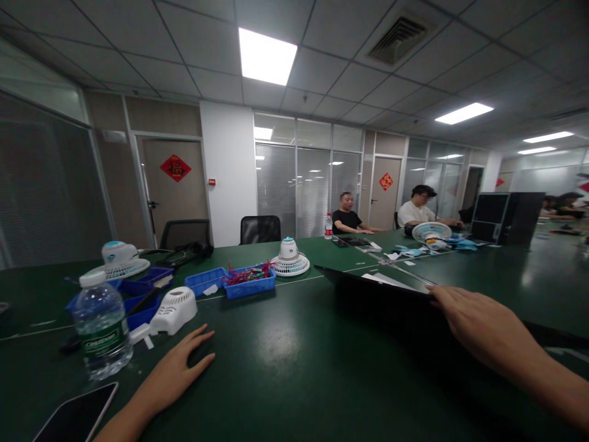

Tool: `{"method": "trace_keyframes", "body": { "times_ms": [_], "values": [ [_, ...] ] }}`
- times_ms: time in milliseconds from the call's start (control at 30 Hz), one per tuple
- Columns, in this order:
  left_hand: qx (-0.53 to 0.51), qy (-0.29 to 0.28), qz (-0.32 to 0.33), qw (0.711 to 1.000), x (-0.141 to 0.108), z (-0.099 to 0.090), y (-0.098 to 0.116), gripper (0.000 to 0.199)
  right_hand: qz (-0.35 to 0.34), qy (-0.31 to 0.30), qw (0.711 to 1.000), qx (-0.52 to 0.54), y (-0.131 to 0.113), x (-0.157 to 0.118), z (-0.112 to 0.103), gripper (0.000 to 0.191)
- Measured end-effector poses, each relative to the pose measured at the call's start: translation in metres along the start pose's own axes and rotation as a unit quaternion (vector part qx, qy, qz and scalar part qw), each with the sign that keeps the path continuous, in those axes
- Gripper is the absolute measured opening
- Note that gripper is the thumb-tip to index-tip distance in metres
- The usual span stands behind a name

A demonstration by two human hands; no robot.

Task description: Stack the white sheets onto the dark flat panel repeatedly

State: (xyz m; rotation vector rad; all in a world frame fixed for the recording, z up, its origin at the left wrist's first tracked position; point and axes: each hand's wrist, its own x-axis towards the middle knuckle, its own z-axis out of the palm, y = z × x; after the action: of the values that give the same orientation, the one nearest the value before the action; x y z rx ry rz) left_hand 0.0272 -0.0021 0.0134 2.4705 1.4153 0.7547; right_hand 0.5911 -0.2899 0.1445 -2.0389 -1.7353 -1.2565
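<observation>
My right hand (pixel 483 319) grips the upper edge of a large, thin black panel (pixel 391 313) at the right. The panel stands tilted over the table; its kind I cannot make out, and its lower part merges with dark shadow. Some white paper (pixel 389 281) shows just behind its top edge. On the left, my left hand (pixel 172 374) rests on the green table (pixel 271 362) with its fingers spread and nothing in them. Near its fingertips lies a white plastic housing (pixel 175 310) with vent slots. A smartphone (pixel 78 414) is beside the left wrist.
A water bottle (pixel 102 325) stands left of my left hand. Behind are blue trays (pixel 205 281), one holding red wires (pixel 248 274), and white fan parts (pixel 289 258). Across the table sit two people (pixel 347 218), near a black computer case (pixel 506 218).
</observation>
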Motion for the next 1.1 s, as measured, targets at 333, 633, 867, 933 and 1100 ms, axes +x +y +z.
{"method": "trace_keyframes", "body": {
  "times_ms": [333, 633, 867, 933, 1100],
  "values": [
    [0.008, -0.017, -0.007, 1.000, 0.002, 0.000, 0.002, 0.059, -0.116, 0.092, 0.988, 0.037, -0.022, 0.004, -0.059, 0.034],
    [-0.010, 0.024, -0.011, 1.000, 0.006, 0.005, -0.009, 0.055, -0.278, 0.133, 0.926, 0.219, -0.104, 0.002, -0.083, 0.031],
    [-0.084, 0.075, -0.092, 0.989, 0.008, -0.004, -0.014, 0.062, -0.344, 0.059, 0.900, 0.263, -0.143, -0.005, -0.030, 0.031],
    [-0.090, 0.070, -0.105, 0.988, 0.007, -0.008, -0.011, 0.063, -0.371, 0.030, 0.888, 0.272, -0.151, -0.007, -0.010, 0.031],
    [-0.086, 0.023, -0.092, 0.992, 0.006, -0.012, -0.001, 0.061, -0.402, -0.070, 0.849, 0.336, -0.168, -0.008, 0.020, 0.037]
  ]
}}
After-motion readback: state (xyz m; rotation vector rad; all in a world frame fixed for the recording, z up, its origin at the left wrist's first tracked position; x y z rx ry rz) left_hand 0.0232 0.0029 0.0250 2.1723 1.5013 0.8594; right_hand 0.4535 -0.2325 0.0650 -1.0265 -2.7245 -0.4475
